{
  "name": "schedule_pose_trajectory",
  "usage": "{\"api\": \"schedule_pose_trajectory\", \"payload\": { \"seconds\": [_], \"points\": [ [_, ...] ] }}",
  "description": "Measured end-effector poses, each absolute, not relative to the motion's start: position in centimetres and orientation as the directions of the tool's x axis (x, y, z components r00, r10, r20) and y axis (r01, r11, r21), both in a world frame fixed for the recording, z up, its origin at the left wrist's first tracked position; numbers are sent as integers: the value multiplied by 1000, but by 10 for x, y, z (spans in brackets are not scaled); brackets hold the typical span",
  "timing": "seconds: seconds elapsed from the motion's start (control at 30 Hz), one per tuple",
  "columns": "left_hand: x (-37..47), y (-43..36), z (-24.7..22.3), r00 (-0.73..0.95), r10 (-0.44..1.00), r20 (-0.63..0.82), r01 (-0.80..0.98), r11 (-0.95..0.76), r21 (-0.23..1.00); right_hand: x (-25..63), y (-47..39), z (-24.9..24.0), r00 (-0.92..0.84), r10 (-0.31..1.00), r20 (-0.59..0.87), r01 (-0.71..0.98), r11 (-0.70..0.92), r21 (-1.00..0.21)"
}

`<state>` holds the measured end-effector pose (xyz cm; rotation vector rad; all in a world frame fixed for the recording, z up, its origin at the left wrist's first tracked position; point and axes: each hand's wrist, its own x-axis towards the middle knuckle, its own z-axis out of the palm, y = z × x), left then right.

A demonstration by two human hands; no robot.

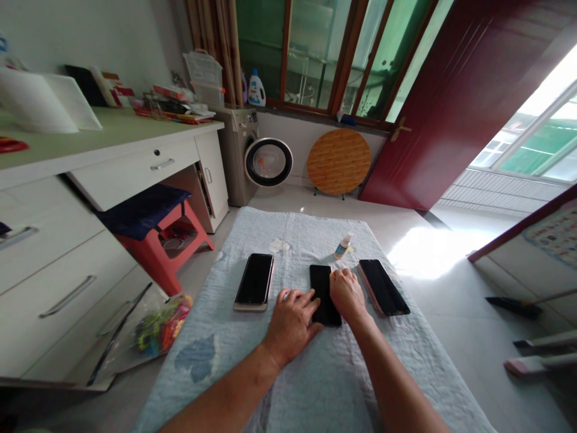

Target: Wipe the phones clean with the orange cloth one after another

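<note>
Starting at the bottom of the frame, got a pale blue quilt (320,391) spread out under everything. A touch right of centre, got a left hand (291,325) laid palm down over the left edge of the middle phone (328,314), fingers loosely spread, not wrapped around anything. Got a right hand (348,293) too, bunched up narrow at the upper right edge of that same phone; can't tell about anything pinched in there, fingertips too tucked away. Main thing to note: long axis of the middle phone near enough up-and-down in the frame, top end leaning slightly left. Lying flat, rightward of the left fingers and leftward of the right fist. Nearer the top end: right hand. Nearer the bottom end: left hand. Further out, one to each side and untouched: left phone (255,279) and right phone (384,288). Then a little bottle (342,246), just above. Past the quilt, toward the upper left, a red stool (155,243), a desk (112,174), and a washer (237,156) with its door hanging open. At upper centre, a round board (339,162); at upper right, a dark red door (433,90).
</note>
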<state>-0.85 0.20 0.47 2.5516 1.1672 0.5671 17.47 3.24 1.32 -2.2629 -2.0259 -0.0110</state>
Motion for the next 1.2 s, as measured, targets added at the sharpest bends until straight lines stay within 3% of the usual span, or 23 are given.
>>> {"api": "schedule_pose_trajectory", "payload": {
  "seconds": [0.27, 0.53, 0.63, 0.77, 0.83, 1.2],
  "points": [
    [-7, 2, 2, 595, 766, 244, 661, -638, 395, 167, -20, 24, -9, 1000, -23, 1000, 9, -7],
    [-8, 2, 0, 591, 764, 261, 658, -643, 392, 165, -56, 26, 55, 998, -8, 992, -55, -117],
    [-9, 5, -2, 595, 762, 256, 645, -642, 414, 171, -62, 32, 26, 999, -30, 973, -32, -227],
    [-11, 9, -6, 580, 780, 233, 654, -617, 437, 180, -64, 37, -90, 996, 12, 881, 85, -466],
    [-11, 10, -8, 586, 779, 225, 655, -618, 435, 182, -63, 36, -116, 992, 40, 850, 120, -513],
    [-12, 15, -7, 645, 756, 116, 643, -618, 453, 164, -44, 27, -209, 977, 27, 867, 198, -458]
  ]
}}
